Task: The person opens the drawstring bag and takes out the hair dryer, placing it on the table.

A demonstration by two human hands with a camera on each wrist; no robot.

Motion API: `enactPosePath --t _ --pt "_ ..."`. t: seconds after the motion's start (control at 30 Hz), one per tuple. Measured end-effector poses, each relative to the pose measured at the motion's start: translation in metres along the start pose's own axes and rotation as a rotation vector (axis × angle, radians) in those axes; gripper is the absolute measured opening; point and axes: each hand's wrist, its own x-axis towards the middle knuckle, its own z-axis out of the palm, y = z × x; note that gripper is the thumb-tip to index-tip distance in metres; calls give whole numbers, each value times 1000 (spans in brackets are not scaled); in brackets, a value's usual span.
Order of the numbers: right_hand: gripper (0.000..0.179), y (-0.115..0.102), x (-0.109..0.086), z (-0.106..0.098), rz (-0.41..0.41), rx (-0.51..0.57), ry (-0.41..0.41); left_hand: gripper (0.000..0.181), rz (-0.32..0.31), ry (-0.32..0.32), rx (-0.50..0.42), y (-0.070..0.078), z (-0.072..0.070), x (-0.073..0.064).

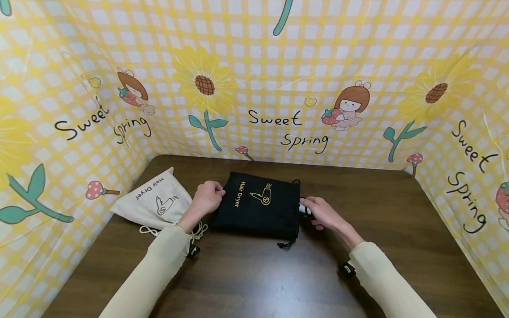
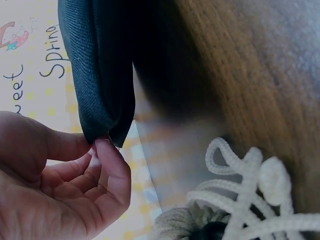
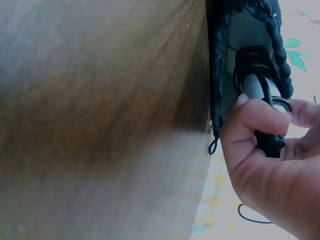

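A black drawstring bag (image 1: 274,216), printed in yellow with "Hair Dryer" and a dryer picture, lies sideways in the middle of the table. My left hand (image 1: 208,197) pinches a corner of its bottom end between thumb and index finger; the dark cloth (image 2: 102,75) hangs from that pinch in the left wrist view. At the bag's mouth on the right, my right hand (image 1: 321,213) grips the pale handle of a hair dryer (image 3: 254,86), with black cord wound around it. The bag's open mouth (image 3: 216,75) surrounds the dryer, whose remaining part is hidden inside.
A cream drawstring bag (image 1: 159,201), also printed "Hair Dryer", lies flat at the left, its white cords (image 2: 250,175) close to my left wrist. The brown wooden table (image 1: 254,278) is bordered by a yellow checked cloth (image 1: 274,79) at the back and sides.
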Motion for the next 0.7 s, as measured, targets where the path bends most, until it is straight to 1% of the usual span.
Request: enactPosePath --t 0.1,0.17,0.33,0.5,0.6,0.7 --pt "58 1 0 0 19 -22 16 18 -1 -3 0 0 0 1" --pt "59 3 0 0 17 -29 16 18 0 -4 0 1 0 1" --pt "59 6 1 0 -8 12 5 18 5 1 0 4 -2 2" --pt "49 6 -1 -1 -15 54 11 17 -15 -10 -7 3 -2 2" --pt "43 6 -2 -2 -5 80 21 17 -18 -9 -7 2 -1 1" --pt "43 7 -4 -4 -6 88 21 17 -14 -5 -6 1 0 2"
